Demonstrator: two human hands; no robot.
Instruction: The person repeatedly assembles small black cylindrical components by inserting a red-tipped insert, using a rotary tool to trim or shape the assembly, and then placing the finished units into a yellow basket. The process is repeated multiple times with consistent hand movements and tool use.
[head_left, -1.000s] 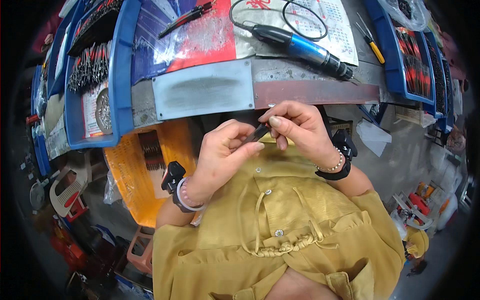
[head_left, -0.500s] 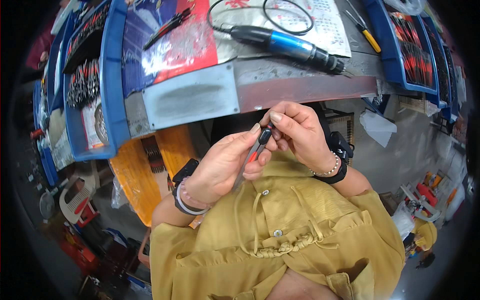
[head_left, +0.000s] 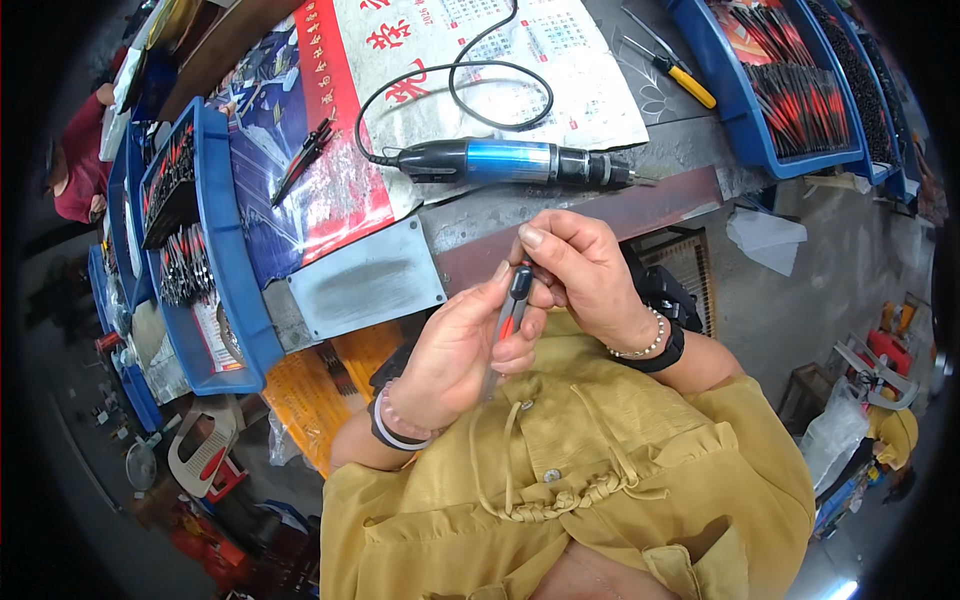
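Note:
My left hand point(head_left: 450, 350) is closed around a slim tool point(head_left: 519, 284) with a rounded black end, a red stripe and a pale, tapering lower part. Its black end points up and away from me. My right hand point(head_left: 590, 275) pinches with thumb and forefinger right at that black end; whatever small piece lies between those fingertips is hidden. Both hands meet in front of my chest, just off the near edge of the bench. Beyond them an electric screwdriver point(head_left: 505, 162) with a blue body lies on its side, its bit to the right.
Blue bins point(head_left: 238, 310) at the left and blue bins point(head_left: 752, 105) at the right hold many slim black-and-red pieces. A grey metal plate point(head_left: 370, 283) sits at the bench edge. Dark pliers point(head_left: 303, 162), a yellow-handled tool point(head_left: 690, 85) and the screwdriver's cable point(head_left: 450, 65) rest on printed sheets.
The view has turned and shifted, so the bench appears at a different angle. Both hands keep hold at the tool, which now stands slightly more upright.

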